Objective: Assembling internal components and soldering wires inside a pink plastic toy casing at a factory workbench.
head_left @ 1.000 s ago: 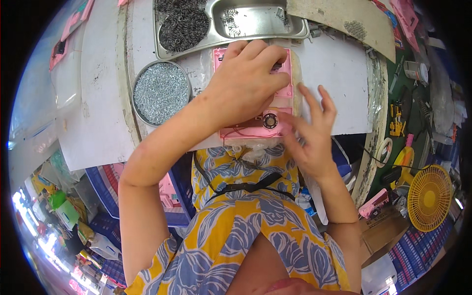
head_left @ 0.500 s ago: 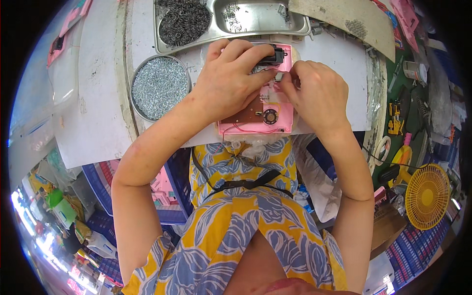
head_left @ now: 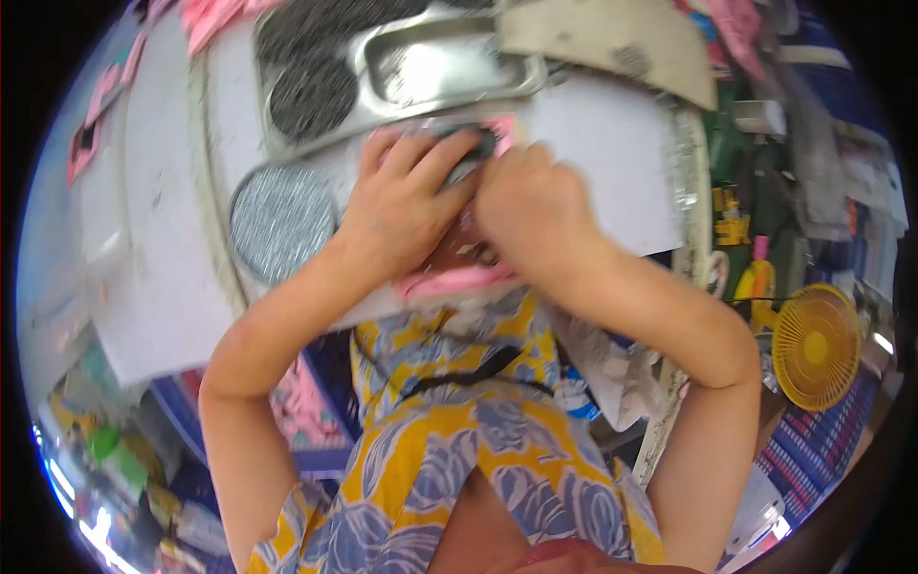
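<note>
Both hands press a pink plastic casing flat on the white surface: left hand spread over it, right hand curled closed upon its edge. It looks light, rigid, somewhat brittle; best gripped by its rims.

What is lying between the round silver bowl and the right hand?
The left hand lies between the round silver bowl and the right hand, over the pink part; head view.

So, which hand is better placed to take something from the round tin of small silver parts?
Probably the left hand. It lies right beside the round tin, while the right hand is on the far side of the pink part that both hands press on.
</note>
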{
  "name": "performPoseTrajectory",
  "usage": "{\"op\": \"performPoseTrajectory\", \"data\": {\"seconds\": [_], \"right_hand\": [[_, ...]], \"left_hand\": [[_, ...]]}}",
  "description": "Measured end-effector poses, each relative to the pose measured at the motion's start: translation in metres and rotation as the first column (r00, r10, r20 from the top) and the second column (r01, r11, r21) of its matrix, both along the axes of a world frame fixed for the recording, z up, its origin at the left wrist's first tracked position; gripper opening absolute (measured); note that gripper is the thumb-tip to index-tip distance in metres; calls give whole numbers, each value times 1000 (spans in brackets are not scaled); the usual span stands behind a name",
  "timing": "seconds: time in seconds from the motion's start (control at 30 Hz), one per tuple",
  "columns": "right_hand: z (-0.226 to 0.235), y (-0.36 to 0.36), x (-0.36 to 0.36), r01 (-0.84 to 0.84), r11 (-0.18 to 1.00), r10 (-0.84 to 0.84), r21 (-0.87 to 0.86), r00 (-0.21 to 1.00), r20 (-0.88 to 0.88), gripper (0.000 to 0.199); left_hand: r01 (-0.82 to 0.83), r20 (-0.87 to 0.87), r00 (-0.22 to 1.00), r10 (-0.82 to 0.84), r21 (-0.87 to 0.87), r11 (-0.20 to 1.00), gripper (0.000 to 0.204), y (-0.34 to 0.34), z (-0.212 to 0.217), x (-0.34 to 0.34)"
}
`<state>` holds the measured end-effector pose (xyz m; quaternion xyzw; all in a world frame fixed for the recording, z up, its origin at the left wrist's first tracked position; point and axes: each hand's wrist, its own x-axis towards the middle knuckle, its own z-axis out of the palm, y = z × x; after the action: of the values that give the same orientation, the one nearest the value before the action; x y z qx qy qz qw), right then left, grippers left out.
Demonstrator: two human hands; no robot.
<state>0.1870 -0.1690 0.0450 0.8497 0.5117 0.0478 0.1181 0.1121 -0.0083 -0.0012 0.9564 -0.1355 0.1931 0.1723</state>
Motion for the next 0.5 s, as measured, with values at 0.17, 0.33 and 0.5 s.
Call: {"op": "performPoseTrajectory", "data": {"seconds": [0.17,0.33,0.5], "right_hand": [[30,-39,60,129,976,-50,177,919,-391,18],[42,-114,250,583,735,-481,346,808,-340,26],[-24,-229,479,575,783,-622,238,713,325,23]], "left_hand": [[63,-11,998,-62,143,988,43,11,12,-5],[343,-124,939,-321,262,902,57,24,32,3],[525,-313,845,-434,321,789,84,42,22,12]]}}
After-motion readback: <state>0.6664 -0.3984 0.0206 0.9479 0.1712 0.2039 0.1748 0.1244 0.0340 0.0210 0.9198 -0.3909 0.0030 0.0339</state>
